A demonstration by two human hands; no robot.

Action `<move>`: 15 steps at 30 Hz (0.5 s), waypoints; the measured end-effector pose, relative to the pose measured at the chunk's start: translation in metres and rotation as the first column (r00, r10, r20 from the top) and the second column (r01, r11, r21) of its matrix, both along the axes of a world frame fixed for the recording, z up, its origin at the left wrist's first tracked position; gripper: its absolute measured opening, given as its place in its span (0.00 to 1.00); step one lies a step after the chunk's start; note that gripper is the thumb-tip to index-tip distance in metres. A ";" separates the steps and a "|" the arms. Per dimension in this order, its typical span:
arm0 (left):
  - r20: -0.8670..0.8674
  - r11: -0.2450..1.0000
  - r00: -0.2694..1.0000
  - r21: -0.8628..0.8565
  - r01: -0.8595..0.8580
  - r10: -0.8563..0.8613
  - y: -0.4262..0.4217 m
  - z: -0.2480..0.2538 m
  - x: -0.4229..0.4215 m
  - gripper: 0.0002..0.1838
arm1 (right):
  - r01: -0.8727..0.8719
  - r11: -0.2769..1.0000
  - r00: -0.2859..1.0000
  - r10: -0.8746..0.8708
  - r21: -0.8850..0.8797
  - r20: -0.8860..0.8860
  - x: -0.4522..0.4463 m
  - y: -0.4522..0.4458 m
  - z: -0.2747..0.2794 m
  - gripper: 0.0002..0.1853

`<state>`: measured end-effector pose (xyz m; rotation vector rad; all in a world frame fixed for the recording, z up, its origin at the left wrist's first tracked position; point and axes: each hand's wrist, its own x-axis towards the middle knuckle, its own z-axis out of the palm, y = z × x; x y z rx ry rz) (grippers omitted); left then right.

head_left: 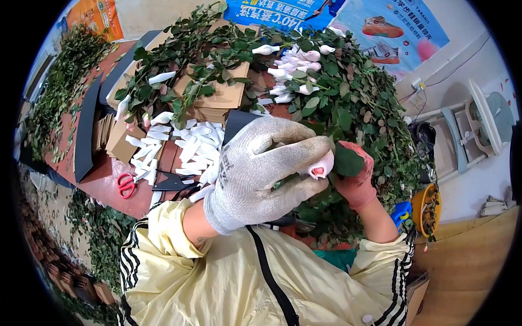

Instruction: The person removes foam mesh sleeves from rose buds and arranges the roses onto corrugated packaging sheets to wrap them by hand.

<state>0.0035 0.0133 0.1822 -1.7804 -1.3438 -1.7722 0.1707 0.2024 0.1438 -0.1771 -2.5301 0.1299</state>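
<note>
My left hand (266, 168), in a whitish knit glove, is closed around the head of a rose (318, 168). Its pink tip, in a white sleeve, pokes out between thumb and fingers. My right hand (360, 182), in a coral-red glove, is curled just beside it at the stem side. A large green leaf (347, 161) covers part of those fingers, and the stem itself is hidden. Beneath and behind both hands lies a heap of leafy rose stems (370, 125). Several sleeved rose heads (296, 68) are bunched on it beyond my hands.
Loose white foam sleeves (198, 146) are piled left of my hands, near red-handled scissors (127, 186). Brown cardboard pieces (223, 95) are stacked farther back on the reddish table (109, 187). At the right stand a yellow bucket (418, 209) and a pale plastic chair (467, 125).
</note>
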 end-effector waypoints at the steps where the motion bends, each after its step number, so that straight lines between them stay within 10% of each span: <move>1: 0.007 1.000 1.000 -0.011 0.010 -0.009 -0.001 0.001 -0.001 0.21 | -0.008 1.000 1.000 0.008 -0.002 -0.003 -0.001 0.000 0.000 0.25; 15: 0.053 0.988 0.987 -0.036 -0.147 0.149 -0.009 -0.002 -0.004 0.11 | 0.043 0.998 0.998 -0.041 -0.047 0.042 0.005 0.002 -0.003 0.25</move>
